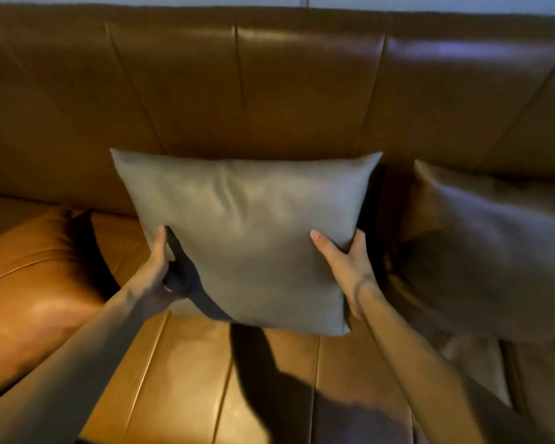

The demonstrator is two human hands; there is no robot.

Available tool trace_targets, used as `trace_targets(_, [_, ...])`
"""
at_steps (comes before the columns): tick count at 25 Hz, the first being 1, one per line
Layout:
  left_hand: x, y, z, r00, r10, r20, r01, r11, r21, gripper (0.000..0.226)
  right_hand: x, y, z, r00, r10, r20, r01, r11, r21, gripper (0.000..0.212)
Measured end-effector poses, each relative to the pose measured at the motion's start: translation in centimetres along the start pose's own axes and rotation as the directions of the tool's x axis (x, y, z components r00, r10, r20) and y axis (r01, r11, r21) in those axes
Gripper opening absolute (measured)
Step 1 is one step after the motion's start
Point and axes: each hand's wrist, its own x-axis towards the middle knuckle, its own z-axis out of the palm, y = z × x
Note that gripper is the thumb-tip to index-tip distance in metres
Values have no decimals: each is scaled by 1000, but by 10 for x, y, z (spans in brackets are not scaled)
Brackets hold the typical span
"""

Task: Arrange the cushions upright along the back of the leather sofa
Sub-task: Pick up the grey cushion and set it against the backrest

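A grey-brown square cushion [247, 232] stands upright in the middle of the brown leather sofa, its top edge against the sofa back [269, 91]. My left hand [161, 270] grips its lower left edge and my right hand [346, 267] grips its lower right edge, thumbs on the front face. A darker brown cushion [481, 251] leans against the back just to the right, close to the held one. An orange-brown leather cushion [29, 277] lies flat on the seat at the left.
The seat [186, 379] runs across the foreground, with shadows of my arms on it. A strip of pale wall [430, 1] shows above the sofa back. Bare backrest stretches to the left of the held cushion.
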Motion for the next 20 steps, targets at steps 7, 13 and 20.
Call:
trace_targets(7, [21,20,4,996,4,-94,8,991,134,100,22,1,-14,996,86,0,-86,995,-41,80])
trace_targets(13, [56,95,9,958,62,-280,-40,996,83,102,42,-34,-10,987,76,-140,-72,997,37,113])
trace_targets(20, [58,97,22,947,93,-309,-73,995,73,97,31,-37,-2,981,6,-196,27,986,163,57])
